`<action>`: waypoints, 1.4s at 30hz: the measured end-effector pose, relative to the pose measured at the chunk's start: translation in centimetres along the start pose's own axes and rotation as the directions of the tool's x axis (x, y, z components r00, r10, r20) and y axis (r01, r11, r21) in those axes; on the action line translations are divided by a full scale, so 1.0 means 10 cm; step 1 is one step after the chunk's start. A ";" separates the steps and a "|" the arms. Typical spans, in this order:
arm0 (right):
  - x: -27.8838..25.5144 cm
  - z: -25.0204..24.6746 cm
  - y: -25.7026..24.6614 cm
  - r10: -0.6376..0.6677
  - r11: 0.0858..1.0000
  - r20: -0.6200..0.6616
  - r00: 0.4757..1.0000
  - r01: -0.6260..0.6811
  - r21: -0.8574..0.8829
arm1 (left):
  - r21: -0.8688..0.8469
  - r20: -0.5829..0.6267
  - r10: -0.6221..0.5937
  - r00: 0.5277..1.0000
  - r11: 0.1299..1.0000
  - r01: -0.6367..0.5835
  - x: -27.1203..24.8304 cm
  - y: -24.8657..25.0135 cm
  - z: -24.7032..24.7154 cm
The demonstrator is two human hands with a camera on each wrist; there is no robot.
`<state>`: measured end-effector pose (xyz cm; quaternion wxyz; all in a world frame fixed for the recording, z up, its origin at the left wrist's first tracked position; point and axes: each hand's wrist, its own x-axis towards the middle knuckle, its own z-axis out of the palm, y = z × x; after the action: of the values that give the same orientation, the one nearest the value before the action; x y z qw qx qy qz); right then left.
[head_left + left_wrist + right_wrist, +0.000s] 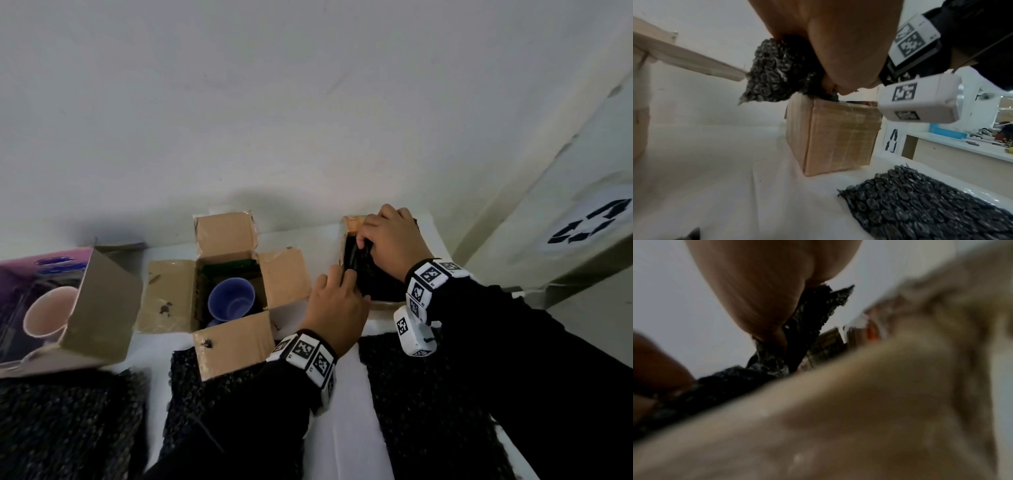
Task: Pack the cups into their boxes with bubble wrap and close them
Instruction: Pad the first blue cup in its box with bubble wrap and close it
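Three boxes stand in a row on the white table (342, 411). The right cardboard box (351, 224) is stuffed with black bubble wrap (373, 281). My right hand (366, 241) reaches into it from above and pinches the wrap at the far left corner. At the near left rim my left hand (342, 274) curls its fingers over the wrap. In the left wrist view the wrap (777, 69) bulges above the box (830, 134). The middle box (171, 294) stands open with a blue cup (231, 298) inside. A pink cup (48, 311) lies in the purple box (102, 308).
Black bubble wrap sheets lie at the table's front: left (61, 428), middle (212, 418) and right (428, 394). A white wall runs right behind the boxes. A bin with a recycling sign (589, 222) stands at the right.
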<state>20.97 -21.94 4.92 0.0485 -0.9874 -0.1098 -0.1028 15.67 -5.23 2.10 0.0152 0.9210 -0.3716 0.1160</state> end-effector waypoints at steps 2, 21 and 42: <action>0.03 0.06 -0.01 -0.042 0.998 0.030 0.999 0.043 -0.040 | 0.015 0.009 -0.046 0.999 0.999 0.046 0.04 -0.05 -0.03; -0.02 0.32 0.04 -0.256 0.964 0.076 0.964 0.249 0.091 | -0.019 0.110 -0.068 0.992 0.997 0.071 0.05 -0.16 -0.05; -0.18 0.13 0.05 -0.114 0.993 0.286 0.951 0.117 0.005 | 0.045 0.277 -0.061 0.959 0.998 0.051 0.10 -0.26 -0.19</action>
<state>19.62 -22.65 3.24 0.0203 -0.9841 -0.1725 0.0377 17.74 -3.79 4.28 -0.0510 0.9384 -0.3416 -0.0082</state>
